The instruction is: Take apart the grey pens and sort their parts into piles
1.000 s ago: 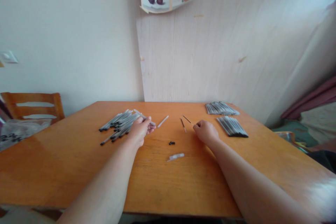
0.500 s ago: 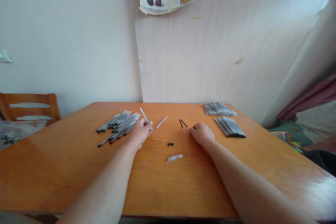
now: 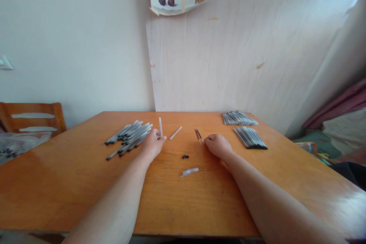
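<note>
The table (image 3: 166, 202) is orange-brown. At eight o'clock, the pen pile (image 3: 136, 135) mixes grey-white barrels with black ends; the pen row (image 3: 250, 138) near four o'clock matches. The lying tube (image 3: 175, 133) at seven is whitish, the refills (image 3: 197, 134) at five dark and pale, the small pieces (image 3: 185, 156) at six black. Twelve o'clock's fruit picture (image 3: 176, 7) bears purple, yellow and green on white.

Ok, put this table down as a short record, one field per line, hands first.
Left hand: holds a slim translucent white tube, near upright
Right hand: beside two thin dark-and-pale refills; grip unclear
Between hands: another translucent white tube, lying flat
Closer in: small black pieces, translucent white plastic pieces
Left side: loose pile of grey, black-ended pens
Right side: two neat rows of slim grey pens
</note>
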`<state>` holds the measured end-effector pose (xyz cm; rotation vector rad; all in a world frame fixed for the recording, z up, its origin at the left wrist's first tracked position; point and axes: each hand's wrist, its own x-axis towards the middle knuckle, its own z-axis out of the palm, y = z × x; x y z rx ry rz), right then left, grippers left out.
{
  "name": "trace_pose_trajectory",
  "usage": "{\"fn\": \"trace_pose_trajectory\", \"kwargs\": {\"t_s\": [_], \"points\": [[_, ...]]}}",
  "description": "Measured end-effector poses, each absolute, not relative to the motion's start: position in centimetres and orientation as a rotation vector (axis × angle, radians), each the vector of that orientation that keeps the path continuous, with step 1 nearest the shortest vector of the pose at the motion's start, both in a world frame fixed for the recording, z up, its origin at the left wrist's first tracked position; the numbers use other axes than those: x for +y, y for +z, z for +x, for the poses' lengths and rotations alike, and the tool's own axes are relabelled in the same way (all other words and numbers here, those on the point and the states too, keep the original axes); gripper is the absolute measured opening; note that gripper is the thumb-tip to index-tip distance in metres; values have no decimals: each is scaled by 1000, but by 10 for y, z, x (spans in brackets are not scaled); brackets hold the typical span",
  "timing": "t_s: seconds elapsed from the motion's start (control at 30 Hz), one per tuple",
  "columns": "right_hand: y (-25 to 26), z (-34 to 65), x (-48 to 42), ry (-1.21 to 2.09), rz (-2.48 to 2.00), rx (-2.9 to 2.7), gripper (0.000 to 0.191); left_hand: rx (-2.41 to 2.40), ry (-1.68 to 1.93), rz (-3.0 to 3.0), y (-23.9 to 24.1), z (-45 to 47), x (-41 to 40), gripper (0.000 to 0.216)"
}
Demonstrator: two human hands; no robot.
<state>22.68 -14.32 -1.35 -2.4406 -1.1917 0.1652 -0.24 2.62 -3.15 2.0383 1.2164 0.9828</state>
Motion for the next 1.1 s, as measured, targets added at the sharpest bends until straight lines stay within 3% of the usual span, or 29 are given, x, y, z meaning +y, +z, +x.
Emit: {"fn": "trace_pose_trajectory", "kwargs": {"t_s": [0.23, 0.5, 0.8, 1.1], "points": [[-14, 227, -144, 189, -2391, -1221, 31, 1271, 878, 2337, -25, -4, 23, 13], [-12, 226, -144, 177, -2412, -1206, 29, 1340, 759, 2688, -26, -3, 23, 18], [-16, 228, -142, 173, -2424, -1198, 30, 1409, 655, 2748, -33, 2, 25, 23], [-17, 230, -142, 184, -2423, -1208, 31, 1297, 800, 2640, -38, 4, 29, 23]]}}
